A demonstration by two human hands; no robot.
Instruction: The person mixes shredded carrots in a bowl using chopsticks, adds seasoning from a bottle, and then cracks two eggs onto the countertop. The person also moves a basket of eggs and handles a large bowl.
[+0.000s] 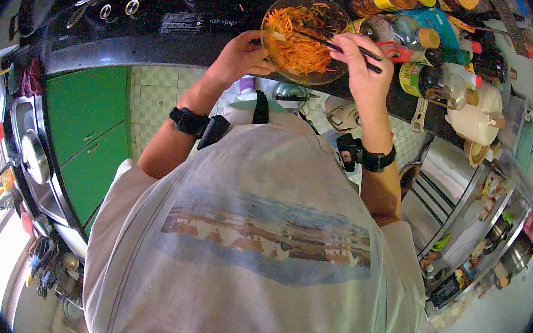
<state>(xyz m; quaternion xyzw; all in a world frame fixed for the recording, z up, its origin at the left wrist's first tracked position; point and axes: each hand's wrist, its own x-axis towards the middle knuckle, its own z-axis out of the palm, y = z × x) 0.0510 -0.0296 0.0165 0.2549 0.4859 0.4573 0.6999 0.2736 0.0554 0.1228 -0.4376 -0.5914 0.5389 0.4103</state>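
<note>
A clear glass bowl (305, 75) stands at the front edge of the dark counter. In it lie orange shredded vegetables (302, 53) that look like carrot, with some paler strips among them. My left hand (244, 57) holds the bowl's left rim, thumb and fingers spread along its side. My right hand (364, 67) grips a pair of black chopsticks (321, 40) over the right side of the bowl. Their tips reach into the shreds. The part of the bowl's right rim near my right hand is partly hidden.
Several bottles and jars crowd the counter on the right, among them a bottle with a green label (412, 79) and a white jug (481, 113). A gas stove with two knobs (132, 7) is on the left; one orange shred (241, 7) lies beside the bowl. A wire shelf rack (478, 237) stands right.
</note>
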